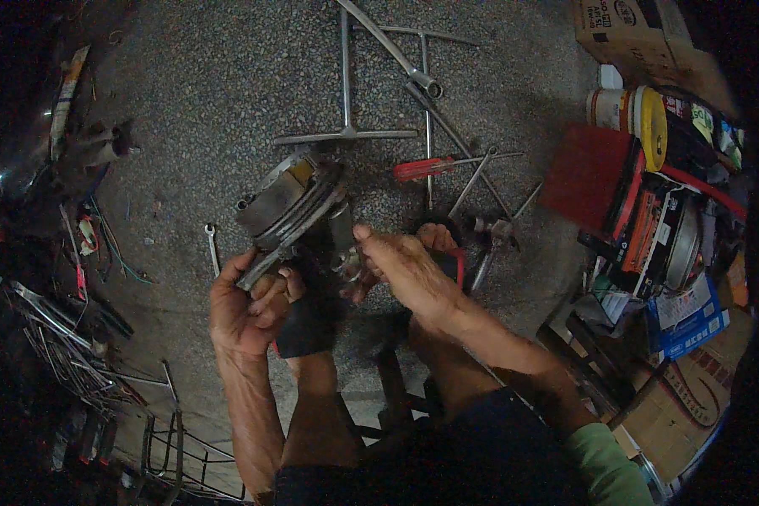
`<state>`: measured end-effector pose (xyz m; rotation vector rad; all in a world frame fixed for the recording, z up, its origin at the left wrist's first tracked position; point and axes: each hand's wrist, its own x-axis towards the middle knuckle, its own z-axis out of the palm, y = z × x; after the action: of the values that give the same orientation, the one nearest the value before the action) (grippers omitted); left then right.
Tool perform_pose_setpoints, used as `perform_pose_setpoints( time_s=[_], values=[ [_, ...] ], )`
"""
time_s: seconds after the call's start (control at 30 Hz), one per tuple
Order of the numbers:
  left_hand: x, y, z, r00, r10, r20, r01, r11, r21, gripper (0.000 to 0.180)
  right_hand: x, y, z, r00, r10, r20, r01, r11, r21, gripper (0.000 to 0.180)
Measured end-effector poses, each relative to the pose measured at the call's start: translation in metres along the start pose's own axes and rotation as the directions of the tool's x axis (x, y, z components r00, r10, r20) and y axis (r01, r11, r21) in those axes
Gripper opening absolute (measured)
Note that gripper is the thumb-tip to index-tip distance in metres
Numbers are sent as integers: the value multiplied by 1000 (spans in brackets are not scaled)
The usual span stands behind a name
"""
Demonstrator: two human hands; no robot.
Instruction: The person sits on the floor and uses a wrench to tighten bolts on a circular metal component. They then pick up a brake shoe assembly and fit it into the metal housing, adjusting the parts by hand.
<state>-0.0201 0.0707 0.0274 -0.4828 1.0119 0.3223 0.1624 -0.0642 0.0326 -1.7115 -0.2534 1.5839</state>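
Fingers of the left hand (249, 308) wrap the lower rim of a round metal motor part (299, 207), tilting it upright above the speckled floor (202, 93) — seemingly to steady it — while the right hand (401, 266) pinches at its side, beside a red-handled screwdriver (426, 169).

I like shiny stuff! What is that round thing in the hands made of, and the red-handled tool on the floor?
The round part looks like grey metal, dull and greasy, with stacked rings at its edge. The screwdriver seems to have a glossy red plastic handle and a thin, bare metal shaft. The left hand grips the part; the right hand touches it.
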Motion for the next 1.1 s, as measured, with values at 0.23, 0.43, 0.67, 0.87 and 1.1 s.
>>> perform_pose_setpoints(
  time_s=[0.23,0.43,0.67,0.87,1.1],
  values=[
    [1,6,-7,994,-43,97,40,999,33,37,-3,-28,12,981,105,163,-153,935,320,46],
    [-7,-18,3,985,169,-19,-138,859,494,30,-5,-29,12,896,370,246,-429,575,697,26],
    [4,-41,-19,985,142,95,-161,594,788,44,-18,-10,2,895,444,-40,-386,819,425,18],
    [9,-54,-39,989,118,95,-145,572,807,59,-36,-32,4,933,356,-43,-344,924,168,23],
    [39,-58,-64,894,416,169,-187,3,982,59,-29,-25,31,965,-172,-197,87,922,-378,46]
  ],
)
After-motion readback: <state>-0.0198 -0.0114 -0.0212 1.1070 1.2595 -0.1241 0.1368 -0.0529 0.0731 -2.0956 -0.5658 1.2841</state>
